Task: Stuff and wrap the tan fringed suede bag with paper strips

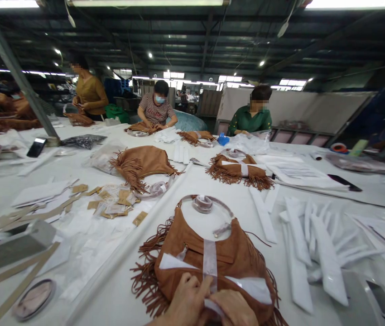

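A brown fringed handbag (219, 231) lies on the white table right in front of me, its strap curving away at the far side. A pale translucent strip (209, 258) runs down the middle of the bag, over its zipped pocket. White padding pieces (252, 289) stick out on both sides of the strip. At the bag's near edge, my left hand (186, 299) and my right hand (235, 308) are close together, fingers closed on the lower part of the strip. My fingertips are partly hidden. A wrapped coil of strap (202, 203) lies inside the handle loop.
On the right lie several white padding rolls (328, 253). To the left are a grey tape dispenser (16, 244), a tape roll (35, 299) and scattered tan tags (121, 201). Further brown bags (153, 160) lie beyond. Three people work across the table; a metal post (19, 72) stands left.
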Demonstrator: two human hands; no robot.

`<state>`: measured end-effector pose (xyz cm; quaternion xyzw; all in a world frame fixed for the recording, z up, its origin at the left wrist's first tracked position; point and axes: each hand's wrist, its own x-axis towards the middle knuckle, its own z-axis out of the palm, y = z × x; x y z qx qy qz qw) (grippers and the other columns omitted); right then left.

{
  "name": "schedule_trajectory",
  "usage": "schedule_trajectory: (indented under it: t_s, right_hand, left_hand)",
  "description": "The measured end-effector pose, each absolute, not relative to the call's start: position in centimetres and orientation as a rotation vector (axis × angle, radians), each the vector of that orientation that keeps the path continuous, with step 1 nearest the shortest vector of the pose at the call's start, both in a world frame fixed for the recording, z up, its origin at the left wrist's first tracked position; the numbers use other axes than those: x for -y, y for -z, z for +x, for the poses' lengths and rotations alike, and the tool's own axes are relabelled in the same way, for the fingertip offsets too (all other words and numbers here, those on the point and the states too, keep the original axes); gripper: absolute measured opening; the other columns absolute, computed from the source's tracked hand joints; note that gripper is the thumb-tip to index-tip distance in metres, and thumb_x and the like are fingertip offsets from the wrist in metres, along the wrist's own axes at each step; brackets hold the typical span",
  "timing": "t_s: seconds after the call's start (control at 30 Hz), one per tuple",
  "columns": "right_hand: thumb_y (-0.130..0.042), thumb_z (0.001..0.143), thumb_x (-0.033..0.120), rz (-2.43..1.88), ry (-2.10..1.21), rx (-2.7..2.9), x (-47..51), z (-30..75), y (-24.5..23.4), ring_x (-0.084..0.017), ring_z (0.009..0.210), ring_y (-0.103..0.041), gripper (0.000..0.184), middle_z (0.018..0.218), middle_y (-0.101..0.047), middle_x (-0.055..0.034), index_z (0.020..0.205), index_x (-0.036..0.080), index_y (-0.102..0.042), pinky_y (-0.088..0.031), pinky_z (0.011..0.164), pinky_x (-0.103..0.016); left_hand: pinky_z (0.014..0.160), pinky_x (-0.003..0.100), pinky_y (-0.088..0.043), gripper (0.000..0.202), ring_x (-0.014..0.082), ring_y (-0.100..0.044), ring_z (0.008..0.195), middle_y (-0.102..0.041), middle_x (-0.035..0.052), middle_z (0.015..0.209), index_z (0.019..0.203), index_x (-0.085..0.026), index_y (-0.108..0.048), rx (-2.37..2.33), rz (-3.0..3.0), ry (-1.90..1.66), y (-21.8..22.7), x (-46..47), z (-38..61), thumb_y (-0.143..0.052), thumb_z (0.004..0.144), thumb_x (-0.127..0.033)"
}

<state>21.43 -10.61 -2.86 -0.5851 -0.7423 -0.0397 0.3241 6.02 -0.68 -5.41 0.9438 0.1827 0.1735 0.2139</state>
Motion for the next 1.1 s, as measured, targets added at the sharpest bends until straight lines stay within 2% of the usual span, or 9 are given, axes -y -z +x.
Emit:
schedule_trajectory:
  t_s: [0.17, 0.27, 0.43, 0.53, 0.63, 0.8, 0.93, 1.1]
  right_hand:
    - [-0.042, 0.088, 0.016, -1.778, -0.25, 1.687, 9.1, 22.9, 3.4, -0.018, 0.083, -0.068, 0.026, 0.089, -0.072, -0.0053, 0.096, 0.022, -0.066, -0.054, 0.075, -0.029]
    - [-0.042, 0.091, 0.022, -1.874, -0.379, 1.649, 8.4, 23.2, 3.4, -0.019, 0.08, -0.066, 0.025, 0.085, -0.07, -0.0055, 0.087, 0.022, -0.067, -0.051, 0.074, -0.03]
    - [-0.046, 0.09, 0.02, -2.04, -0.508, 1.616, 7.2, 23.6, 3.0, -0.018, 0.078, -0.063, 0.022, 0.08, -0.066, -0.0041, 0.078, 0.02, -0.063, -0.045, 0.072, -0.029]
    - [-0.049, 0.089, 0.019, -2.149, -0.548, 1.622, 6.5, 23.9, 2.5, -0.018, 0.075, -0.062, 0.018, 0.078, -0.065, -0.0039, 0.076, 0.019, -0.062, -0.042, 0.069, -0.028]
    - [-0.049, 0.088, 0.019, -2.198, -0.55, 1.651, 5.7, 24.3, 2.1, -0.018, 0.074, -0.061, 0.018, 0.077, -0.065, -0.0041, 0.075, 0.019, -0.06, -0.039, 0.066, -0.028]
    - [-0.045, 0.088, 0.017, -2.208, -0.562, 1.706, 5.1, 24.8, 2.2, -0.02, 0.072, -0.061, 0.02, 0.076, -0.065, -0.0047, 0.073, 0.018, -0.058, -0.035, 0.064, -0.029]
    - [-0.044, 0.084, 0.014, -2.2, -0.561, 1.717, 5.3, 25.0, 2.5, -0.02, 0.075, -0.06, 0.017, 0.078, -0.065, -0.0056, 0.075, 0.018, -0.057, -0.035, 0.066, -0.029]
    - [-0.056, 0.076, 0.023, -2.108, -0.749, 1.489, 5.1, 25.3, 1.9, -0.017, 0.066, -0.058, 0.009, 0.066, -0.064, -0.0008, 0.068, 0.02, -0.056, -0.035, 0.061, -0.027]
  left_hand:
    - [0.075, 0.037, -0.042, 0.081, 0.0224, -0.058, 0.081, -0.069, 0.0071, 0.094, 0.145, -0.01, -0.024, -0.606, 2.716, -0.562, 6.4, 0.9, 7.2, -0.065, 0.076, -0.02]
    - [0.073, 0.037, -0.042, 0.087, 0.022, -0.057, 0.077, -0.069, 0.0052, 0.088, 0.147, -0.009, -0.016, -0.61, 2.733, -0.573, 6.6, 0.6, 7.6, -0.065, 0.076, -0.017]
    - [0.073, 0.038, -0.043, 0.086, 0.0209, -0.057, 0.074, -0.068, 0.0036, 0.082, 0.148, -0.005, -0.012, -0.575, 2.774, -0.688, 6.9, 0.4, 8.2, -0.06, 0.077, -0.012]
    - [0.077, 0.04, -0.044, 0.079, 0.0203, -0.057, 0.071, -0.066, 0.0014, 0.073, 0.147, -0.004, -0.017, -0.585, 2.804, -0.826, 7.5, 0.4, 8.6, -0.056, 0.079, -0.011]
    - [0.081, 0.043, -0.044, 0.069, 0.0197, -0.056, 0.068, -0.065, 0.0007, 0.067, 0.145, -0.008, -0.027, -0.631, 2.817, -0.949, 8.0, 0.6, 9.0, -0.051, 0.08, -0.009]
    - [0.081, 0.044, -0.045, 0.059, 0.0188, -0.055, 0.062, -0.059, -0.0013, 0.056, 0.139, -0.008, -0.04, -0.651, 2.856, -1.064, 8.1, 0.6, 9.4, -0.046, 0.08, -0.006]
    - [0.087, 0.046, -0.046, 0.046, 0.017, -0.054, 0.058, -0.057, -0.0021, 0.056, 0.127, -0.011, -0.053, -0.56, 2.889, -1.109, 8.3, 0.4, 9.3, -0.047, 0.082, -0.007]
    - [0.09, 0.044, -0.047, 0.033, 0.016, -0.053, 0.059, -0.056, -0.0007, 0.06, 0.114, -0.016, -0.06, -0.634, 2.833, -1.195, 8.8, 0.8, 9.3, -0.046, 0.086, -0.008]
